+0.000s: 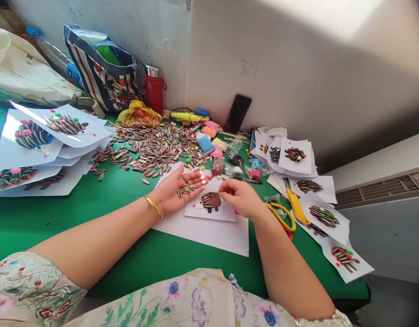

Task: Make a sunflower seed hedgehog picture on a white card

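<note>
Left hand is lying palm-up, fingers open, cradling sunflower seeds; right hand is pinching its fingers shut at the clay hedgehog. Best going gently here, I'm thinking — slanting to match the seeds already stuck.

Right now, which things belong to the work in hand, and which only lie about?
In use: left hand, open, with seeds on its palm; right hand, pinched at the clay hedgehog; card; seed pile.
Lying about: flask; striped bag; phone; scissors; finished cards.
</note>
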A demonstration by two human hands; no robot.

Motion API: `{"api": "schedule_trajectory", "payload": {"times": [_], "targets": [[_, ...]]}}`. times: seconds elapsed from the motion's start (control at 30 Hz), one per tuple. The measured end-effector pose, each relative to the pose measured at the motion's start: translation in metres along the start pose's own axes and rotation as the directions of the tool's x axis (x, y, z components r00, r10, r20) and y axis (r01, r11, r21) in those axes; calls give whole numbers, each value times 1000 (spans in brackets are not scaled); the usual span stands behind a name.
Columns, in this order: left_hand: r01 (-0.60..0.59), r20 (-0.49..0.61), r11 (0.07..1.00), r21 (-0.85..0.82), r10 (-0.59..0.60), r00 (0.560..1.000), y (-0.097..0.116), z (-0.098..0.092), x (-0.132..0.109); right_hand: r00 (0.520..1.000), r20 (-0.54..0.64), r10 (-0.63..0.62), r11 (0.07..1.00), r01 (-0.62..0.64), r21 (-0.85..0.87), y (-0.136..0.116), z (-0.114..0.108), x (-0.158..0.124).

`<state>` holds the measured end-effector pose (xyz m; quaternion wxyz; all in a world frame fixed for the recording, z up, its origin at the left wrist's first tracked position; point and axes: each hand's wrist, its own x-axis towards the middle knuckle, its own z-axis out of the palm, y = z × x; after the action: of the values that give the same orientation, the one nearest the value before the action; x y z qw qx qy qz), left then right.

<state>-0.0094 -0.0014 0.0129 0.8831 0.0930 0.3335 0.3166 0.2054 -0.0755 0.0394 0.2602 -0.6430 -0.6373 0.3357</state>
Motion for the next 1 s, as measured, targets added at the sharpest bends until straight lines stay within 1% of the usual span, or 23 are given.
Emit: {"api": "schedule_trajectory", "payload": {"times": [0.07, 0.17, 0.27, 0.37, 0.47, 0.57, 0.63, 0.73, 0.83, 0.9, 1.0], "targets": [[-1, 11, 1000, 12, 1, 1000, 0, 0, 0, 1000, 12, -25, 997, 26, -76, 1, 1, -1], [-7, 11, 1000, 14, 7, 1000, 1, 1, -1, 998, 51, -41, 996, 45, -82, 2, 4, -2], [-5, 1, 1000, 11, 5, 1000, 1, 2, -2, 996, 92, -19, 996, 26, -80, 2, 6, -2], [1, 1, 1000, 7, -1, 1000, 1, 1, -1, 994, 109, 12, 995, -1, -103, 0, 7, -2], [0, -1, 1000, 9, 0, 1000, 1, 2, -1, 995, 94, 22, 981, -3, -195, -4, 7, -1], [0, -14, 1000, 10, 1, 1000, 1, 2, -2, 997, 71, -9, 962, 28, -272, -7, 9, -1], [-2, -21, 1000, 11, 2, 1000, 1, 3, -2, 998, 60, -24, 959, 40, -281, -8, 11, -1], [-4, -24, 1000, 16, 5, 1000, 0, 3, -2, 999, 50, -6, 958, 20, -285, -8, 15, -1], [-5, -23, 1000, 25, 6, 1000, 0, 4, -3, 999, 52, -3, 943, 20, -331, -7, 17, -1], [-4, -22, 1000, 29, 5, 1000, 0, 5, -4, 998, 59, -31, 923, 51, -381, -6, 17, 0], [-1, -26, 1000, 30, 2, 1000, 1, 6, -4, 993, 48, -112, 894, 121, -432, -3, 18, 2]]}}
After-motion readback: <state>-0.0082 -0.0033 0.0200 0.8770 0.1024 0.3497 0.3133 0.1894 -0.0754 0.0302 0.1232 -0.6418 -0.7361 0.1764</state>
